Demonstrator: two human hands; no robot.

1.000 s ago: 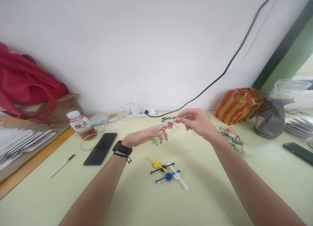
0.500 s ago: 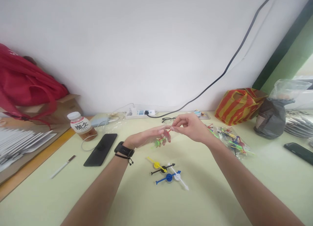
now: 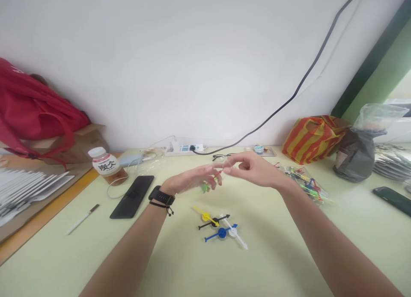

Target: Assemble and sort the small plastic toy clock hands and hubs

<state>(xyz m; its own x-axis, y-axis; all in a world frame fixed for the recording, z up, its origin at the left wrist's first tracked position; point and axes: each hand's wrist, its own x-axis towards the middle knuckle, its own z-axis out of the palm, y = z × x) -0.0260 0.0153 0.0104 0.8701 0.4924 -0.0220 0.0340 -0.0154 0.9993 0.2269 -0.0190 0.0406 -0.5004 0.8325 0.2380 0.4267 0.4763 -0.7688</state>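
Observation:
My left hand (image 3: 195, 179), wearing a black watch, is raised over the table with fingers curled around a small clear plastic bag, hard to make out. A green arrow spinner (image 3: 204, 188) shows under the palm, partly hidden by the fingers. My right hand (image 3: 248, 168) meets the left fingertips, its thumb and forefinger closed on the end of a red arrow spinner (image 3: 220, 172), mostly covered. On the table below lie a yellow spinner (image 3: 206, 217), a black spinner (image 3: 215, 222), a blue spinner (image 3: 221, 233) and a white spinner (image 3: 233, 232), close together.
A bag of mixed spinners (image 3: 308, 183) lies beyond my right forearm. To the left are a black phone (image 3: 132, 197), a pen (image 3: 82, 219) and a bottle (image 3: 107, 165) with a cable. Glasses (image 3: 221, 156) and a power strip (image 3: 184, 149) sit by the wall.
My right hand has shifted slightly left, closer to the left fingers. Less of the red and green spinners shows now. The spinners on the table have stayed put.

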